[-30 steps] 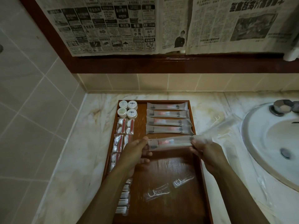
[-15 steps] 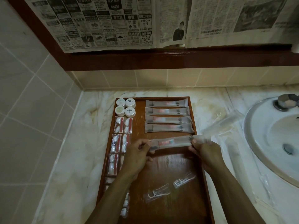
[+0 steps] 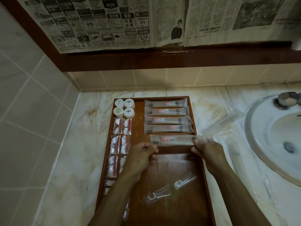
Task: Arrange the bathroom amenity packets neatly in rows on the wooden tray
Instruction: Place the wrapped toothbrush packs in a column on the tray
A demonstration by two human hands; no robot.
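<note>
Step in hand: laying the fifth long frosted plastic toothbrush packet (image 3: 175,139) as a new row under the four frosted packets (image 3: 167,118) already lined up top right on the brown wooden tray (image 3: 180,162). Both hands grasp it: left hand (image 3: 141,154) pinches the near-left end w/ curled fingers, right hand (image 3: 206,148) pinches the right end. The packet sits just below row four, approx. parallel but shifted right, its right end overhanging the tray rim above the marbled tabletop (image 3: 71,160). Can't tell whether it touches the wood yet.

Next move, I'd judge: slide it left till the ends match the rows above, then let go. Two clear floss-pick packets (image 3: 169,188) lie loose and askew lower on the tray, more clear wrappers (image 3: 224,123) by the white sink (image 3: 273,131), so still unsorted.
</note>
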